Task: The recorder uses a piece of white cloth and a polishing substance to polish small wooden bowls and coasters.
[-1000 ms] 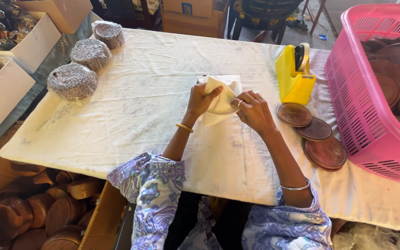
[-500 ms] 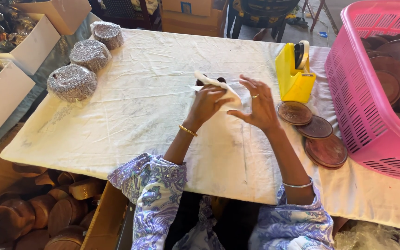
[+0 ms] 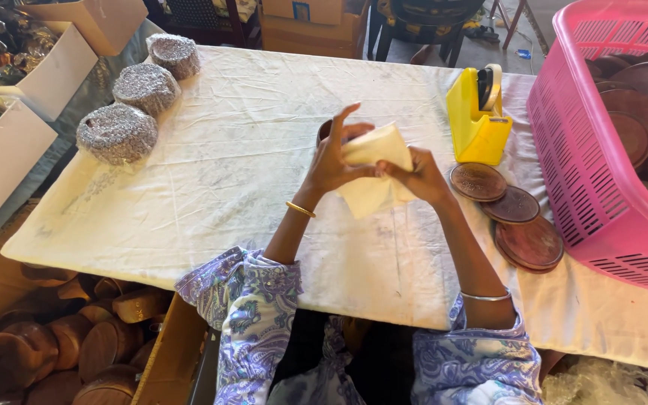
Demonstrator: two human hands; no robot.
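Both my hands are raised above the cloth-covered table (image 3: 211, 187), folding a sheet of cream paper (image 3: 373, 169) around a dark round wooden piece (image 3: 325, 131) that mostly hides behind my fingers. My left hand (image 3: 335, 154) grips the bundle from the left with the index finger pointing up. My right hand (image 3: 418, 176) pinches the paper from the right. A yellow tape dispenser (image 3: 478, 120) stands just beyond my right hand.
Three round brown wooden lids (image 3: 515, 217) lie to the right, next to a pink basket (image 3: 601, 150) full of similar pieces. Three silver-wrapped rounds (image 3: 118, 131) line the left edge. White boxes (image 3: 1, 150) stand at left; a carton of wooden pieces (image 3: 61, 352) sits below.
The paper lay near the table surface under my hands a second ago. Now both hands have lifted it and closed it around the wooden piece.
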